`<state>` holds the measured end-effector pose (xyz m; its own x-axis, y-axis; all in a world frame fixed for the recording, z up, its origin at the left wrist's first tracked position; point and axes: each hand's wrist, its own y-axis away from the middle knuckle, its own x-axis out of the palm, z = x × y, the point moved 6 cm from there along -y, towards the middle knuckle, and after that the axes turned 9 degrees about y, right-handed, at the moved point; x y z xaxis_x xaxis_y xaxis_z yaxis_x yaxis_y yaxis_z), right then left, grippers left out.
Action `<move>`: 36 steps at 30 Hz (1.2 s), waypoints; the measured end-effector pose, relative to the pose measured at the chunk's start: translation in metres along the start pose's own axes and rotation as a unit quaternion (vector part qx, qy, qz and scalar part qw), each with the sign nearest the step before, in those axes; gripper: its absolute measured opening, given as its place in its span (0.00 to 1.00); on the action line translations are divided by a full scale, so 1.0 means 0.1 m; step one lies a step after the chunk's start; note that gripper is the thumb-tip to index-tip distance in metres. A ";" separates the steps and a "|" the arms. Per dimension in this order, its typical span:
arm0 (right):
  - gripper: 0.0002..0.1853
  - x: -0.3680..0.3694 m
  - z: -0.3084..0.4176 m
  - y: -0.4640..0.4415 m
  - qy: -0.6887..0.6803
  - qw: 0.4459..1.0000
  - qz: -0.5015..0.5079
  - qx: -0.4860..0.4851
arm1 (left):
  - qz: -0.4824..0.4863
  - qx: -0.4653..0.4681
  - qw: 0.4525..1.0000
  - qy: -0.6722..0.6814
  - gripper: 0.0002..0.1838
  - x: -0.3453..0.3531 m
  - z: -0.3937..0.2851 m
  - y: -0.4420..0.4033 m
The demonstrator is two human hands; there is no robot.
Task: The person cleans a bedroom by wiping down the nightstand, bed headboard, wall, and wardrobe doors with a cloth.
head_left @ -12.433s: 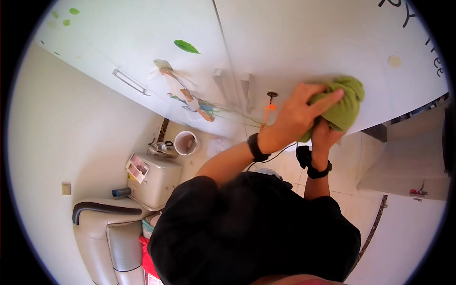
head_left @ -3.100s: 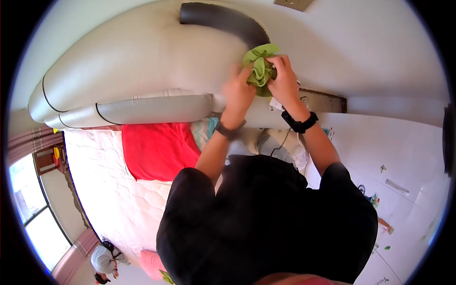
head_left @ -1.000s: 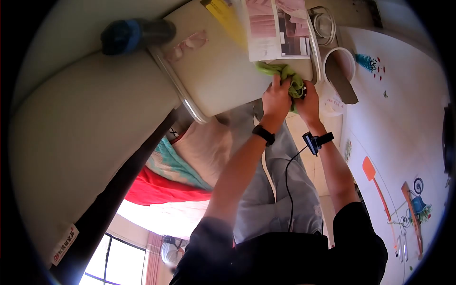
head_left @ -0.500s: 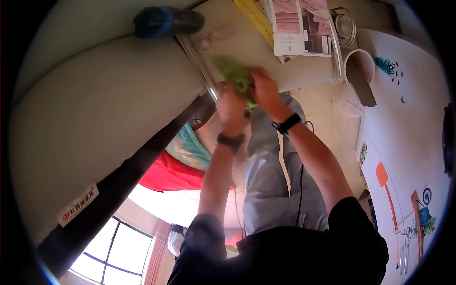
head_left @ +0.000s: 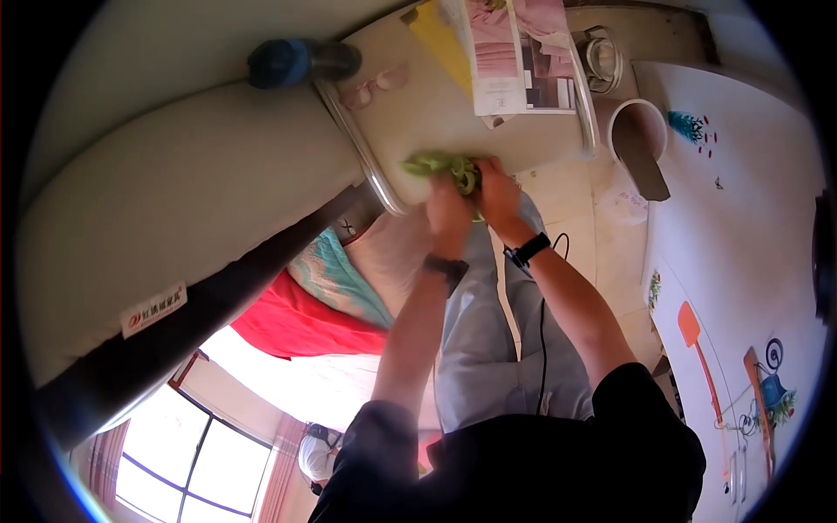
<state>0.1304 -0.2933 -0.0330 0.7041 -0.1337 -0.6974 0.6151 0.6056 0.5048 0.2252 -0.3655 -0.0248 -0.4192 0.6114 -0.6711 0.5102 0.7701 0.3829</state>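
"Cloth (head_left: 427,164) first: where is it, and what has hold of it?"

"Green and bunched, it is at the near edge of the bench (head_left: 436,113), close to the corner beside the sofa (head_left: 200,174). The right hand (head_left: 499,196) pinches one side of the bundle, thumb and fingers drawn together. The left hand (head_left: 449,209) is closed on the other side, blurred, so I can't tell just how each finger lies. A loose fold pokes out past it, over the bench top."

"How would you handle it well, just there?"

"I'd keep both grips close together and gather in that loose fold, since a trailing end could catch the glasses (head_left: 377,84) lying farther back. Even, gentle pressure seems right, with the fingers behind the cloth rather than against the metal rim. The bottle (head_left: 305,63) by the corner deserves room too; a wide elbow or a sharp tug might knock it."

"And against the frame from a second ago?"

"There, the cloth is beside the magazine (head_left: 549,52), toward the bench's other end. Now both hands and the cloth are well apart from it, over by the sofa-side corner. The magazine, the glasses and the bottle look to be in the same places on or beside the bench."
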 end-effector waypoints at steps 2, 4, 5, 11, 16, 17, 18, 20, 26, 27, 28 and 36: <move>0.19 -0.21 -0.08 0.11 0.011 1.000 -0.008 0.004 | 0.058 -0.025 0.998 -0.014 0.21 0.27 0.03 0.09; 0.18 -0.38 -0.24 0.18 0.042 0.999 0.015 0.020 | 0.123 -0.069 0.990 -0.019 0.21 0.55 0.05 0.16; 0.18 -0.42 -0.39 0.23 0.067 0.996 0.040 0.036 | 0.168 -0.063 0.984 -0.022 0.21 0.68 0.02 0.24; 0.24 -1.02 -1.11 0.76 0.091 0.993 0.069 0.019 | 0.271 -0.012 0.962 -0.011 0.18 0.61 -0.96 0.67; 0.38 -1.99 -0.55 1.24 -0.017 0.997 0.018 -0.072 | 0.219 0.200 0.954 0.034 0.16 -0.04 -1.72 0.97; 0.40 -2.19 -0.38 1.30 -0.007 0.997 0.005 -0.082 | 0.210 0.238 0.948 0.037 0.16 -0.26 -1.92 1.02; 0.43 -2.34 -0.10 1.38 0.002 0.996 -0.009 -0.092 | 0.216 0.268 0.939 0.026 0.15 -0.44 -2.06 1.05; 0.42 -2.57 0.38 1.52 -0.007 0.992 -0.039 -0.119 | 0.222 0.328 0.918 -0.004 0.14 -0.82 -2.26 1.11; 0.33 -2.84 1.44 1.73 -0.074 0.962 -0.001 -0.263 | 0.099 0.386 0.917 0.002 0.20 -2.41 -2.63 1.42; 0.31 -2.89 1.61 1.75 -0.114 0.960 0.007 -0.256 | 0.067 0.355 0.932 0.037 0.22 -2.70 -2.62 1.48; 0.28 -2.99 1.86 1.81 -0.133 0.951 -0.006 -0.278 | 0.033 0.327 0.942 0.075 0.24 -2.98 -2.62 1.54; 0.31 -3.37 3.65 2.44 -0.143 0.906 -0.020 -0.399 | -0.173 0.324 0.927 0.080 0.34 -4.43 -2.46 2.01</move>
<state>0.1728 -0.3869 0.5108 0.8200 -0.2970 -0.4892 0.2711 0.9544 -0.1251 0.3290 -0.4374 0.5056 -0.7214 0.4072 -0.5602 0.6464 0.6862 -0.3336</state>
